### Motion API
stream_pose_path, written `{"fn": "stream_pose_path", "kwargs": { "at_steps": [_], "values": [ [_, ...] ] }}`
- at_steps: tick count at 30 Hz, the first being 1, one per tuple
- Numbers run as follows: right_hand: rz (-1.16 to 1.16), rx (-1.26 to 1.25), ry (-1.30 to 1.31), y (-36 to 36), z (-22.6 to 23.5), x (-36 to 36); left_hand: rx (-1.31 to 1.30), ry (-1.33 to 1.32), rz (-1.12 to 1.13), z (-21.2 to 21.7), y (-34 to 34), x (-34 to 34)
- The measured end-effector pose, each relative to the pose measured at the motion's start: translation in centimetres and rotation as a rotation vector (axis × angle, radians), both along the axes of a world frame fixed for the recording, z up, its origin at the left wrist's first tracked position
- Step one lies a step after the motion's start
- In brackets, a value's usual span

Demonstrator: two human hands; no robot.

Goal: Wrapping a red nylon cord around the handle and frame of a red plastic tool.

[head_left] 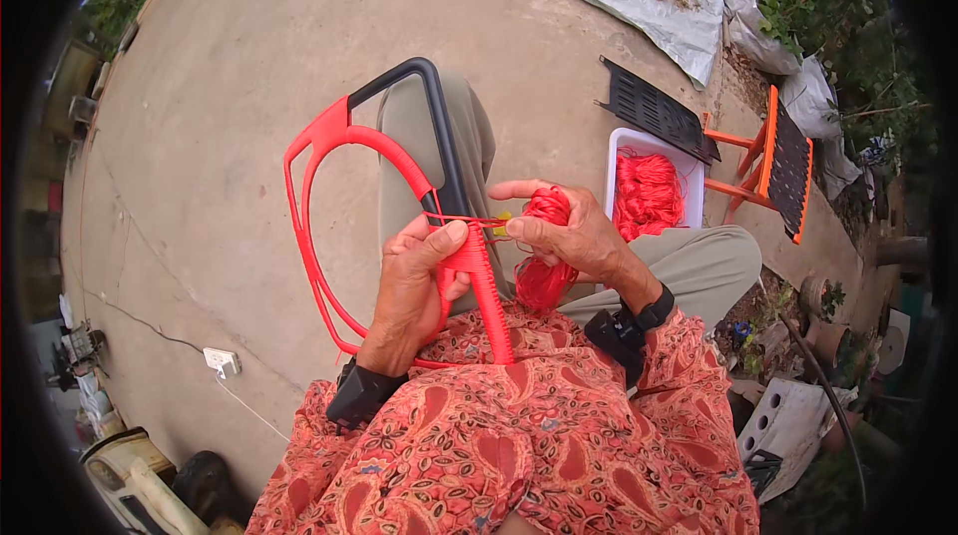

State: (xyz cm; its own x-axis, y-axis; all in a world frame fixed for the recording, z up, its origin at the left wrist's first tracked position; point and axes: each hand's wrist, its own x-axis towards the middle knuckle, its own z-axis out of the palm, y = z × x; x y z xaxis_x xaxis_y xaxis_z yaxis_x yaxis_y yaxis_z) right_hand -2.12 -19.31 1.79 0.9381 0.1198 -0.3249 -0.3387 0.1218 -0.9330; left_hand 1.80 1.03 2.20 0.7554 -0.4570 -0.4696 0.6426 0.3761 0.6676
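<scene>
A black tubular frame (439,116) with rounded corners rests across my lap, much of it wound in red cord. My left hand (401,280) is closed round its right-hand bar, the thumb pressing by the tight red wrapping (487,295). In my right hand (582,238) is a bundle of red cord (545,282), its index finger stretched out toward the frame. Red strands run taut between the bundle and the bar, close to my left thumb. A small yellow piece (502,224) shows beside the strands; its kind is unclear. A red loop curves round the frame's left side.
A white plastic bin (696,186) with red cord bundles (649,191) stands right of my knee. Behind it is an orange folding stool (768,151) with black slats. A white power strip (222,362) lies on the concrete at left; a pale sheet (639,1) lies far right.
</scene>
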Motion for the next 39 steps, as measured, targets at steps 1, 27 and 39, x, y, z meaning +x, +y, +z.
{"fn": "stream_pose_path", "kwargs": {
  "at_steps": [1,27,39],
  "values": [
    [0.016,0.068,0.037,1.0,-0.1,-0.1,-0.003,0.004,-0.014,-0.1,-0.1,-0.1],
    [-0.102,0.076,-0.102,2.7,-3.2,-1.9,-0.002,-0.008,-0.049,-0.1,-0.4,0.3],
    [-0.188,0.032,-0.16,2.9,-2.1,0.2,-0.009,0.087,-0.042,0.0,-0.4,-1.1]
  ]
}}
